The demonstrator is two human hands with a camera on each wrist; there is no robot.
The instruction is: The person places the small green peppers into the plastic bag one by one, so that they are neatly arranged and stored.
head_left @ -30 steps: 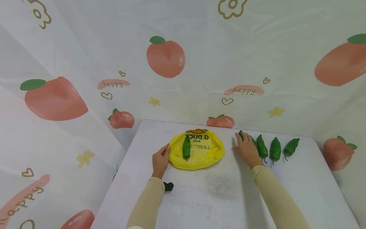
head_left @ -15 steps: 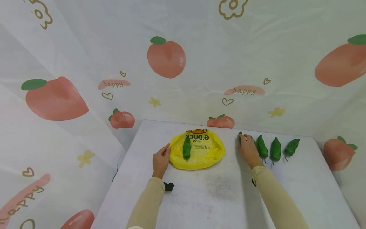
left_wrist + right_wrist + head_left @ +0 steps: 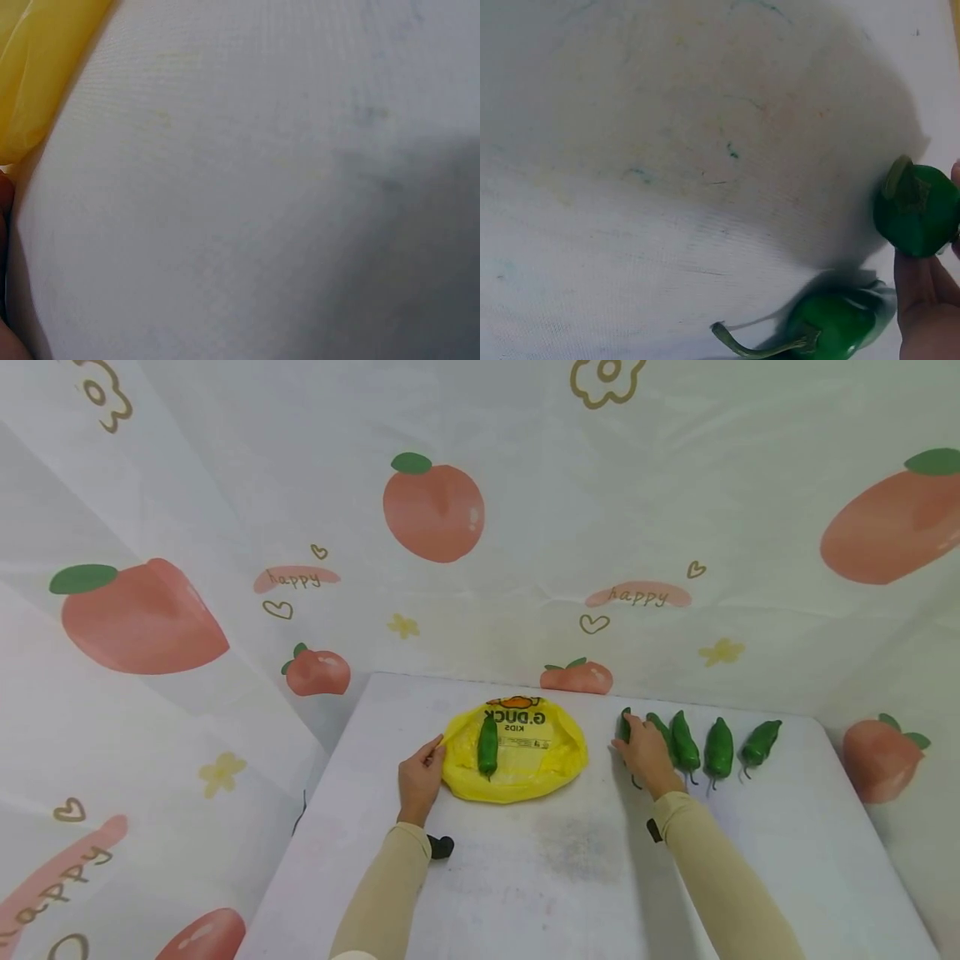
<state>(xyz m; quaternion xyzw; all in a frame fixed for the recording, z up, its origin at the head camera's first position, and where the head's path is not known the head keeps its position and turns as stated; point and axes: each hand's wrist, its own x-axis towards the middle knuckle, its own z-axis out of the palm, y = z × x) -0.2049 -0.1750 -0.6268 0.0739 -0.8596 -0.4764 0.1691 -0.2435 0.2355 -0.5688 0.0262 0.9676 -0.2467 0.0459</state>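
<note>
My left hand (image 3: 420, 781) pinches the left rim of a yellow plastic bag (image 3: 555, 768), which lies with its mouth spread wide and shows printed lettering. One green pepper (image 3: 488, 748) lies inside it. To the right of the bag, my right hand (image 3: 649, 758) holds another green pepper (image 3: 626, 725) between thumb and fingers; in the right wrist view this held pepper (image 3: 916, 214) shows its stem end. Beside that hand lies a further pepper (image 3: 832, 324) on the table. The left wrist view catches only a corner of the bag (image 3: 37, 67) and a sliver of fingers.
Several more green peppers, among them a middle one (image 3: 718, 750) and the rightmost one (image 3: 761, 742), lie in a row at the back right of the white table (image 3: 570, 902). A printed sheet (image 3: 495, 610) hangs behind the table. A small dark object (image 3: 441, 847) shows at the left wrist.
My right hand has closed its thumb and fingers on the leftmost pepper of the row and drawn slightly left, uncovering the pepper beside it. The left hand has stayed at the bag's rim.
</note>
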